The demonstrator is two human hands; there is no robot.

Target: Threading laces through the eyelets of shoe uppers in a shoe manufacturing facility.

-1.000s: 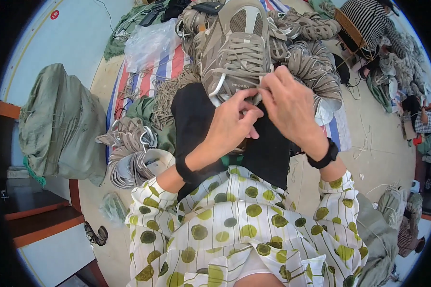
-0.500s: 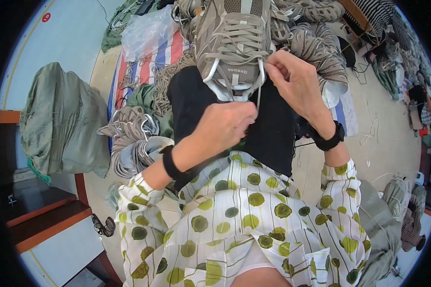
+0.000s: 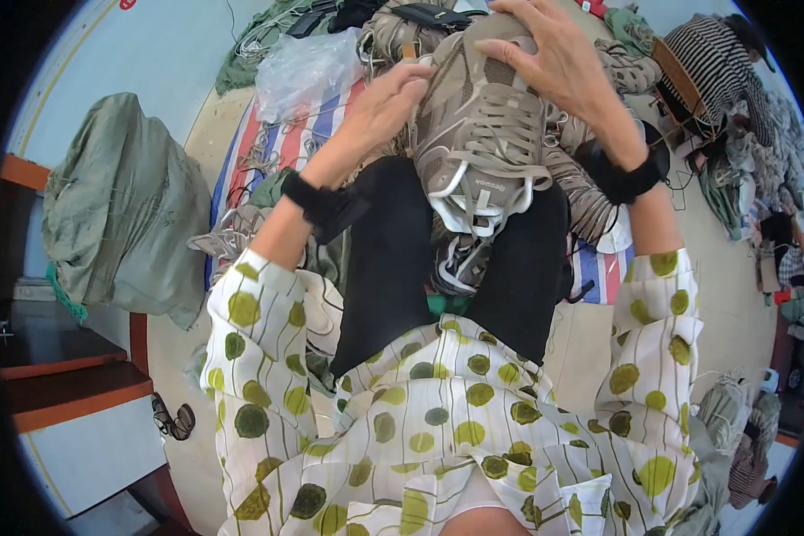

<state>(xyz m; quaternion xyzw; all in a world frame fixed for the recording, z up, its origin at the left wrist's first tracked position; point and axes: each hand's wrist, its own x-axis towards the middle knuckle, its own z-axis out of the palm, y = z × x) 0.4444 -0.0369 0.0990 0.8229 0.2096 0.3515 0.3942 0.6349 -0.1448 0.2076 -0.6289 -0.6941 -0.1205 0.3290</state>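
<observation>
The grey-beige sneaker sits on your lap, over your black trousers, toe pointing away from you and its heel end with the white trim nearest your body. Its laces run across the upper in even rows and look threaded all the way up, so the lacing seems done — what is left, judging by where your hands are, is the toe end and settling the shoe. I can't tell whether the lace ends are knotted; that part is too small in this view.

Your left hand lies against the shoe's left flank, fingers loosely curled and pressed to the side panel, bracing more than pinching. Your right hand is spread flat over the toe and front upper, fingers wide and palm down, covering the shoe, not closed around it. Neither hand holds a lace.

Just under the sneaker, between your knees, another shoe of the same colour shows its heel. Beyond your hands a heap of similar sneakers lies on a red, white and blue striped sheet, with a crumpled clear plastic bag beside it. A large green sack leans at your left, and another person in a striped top is at the far right — well apart from you
</observation>
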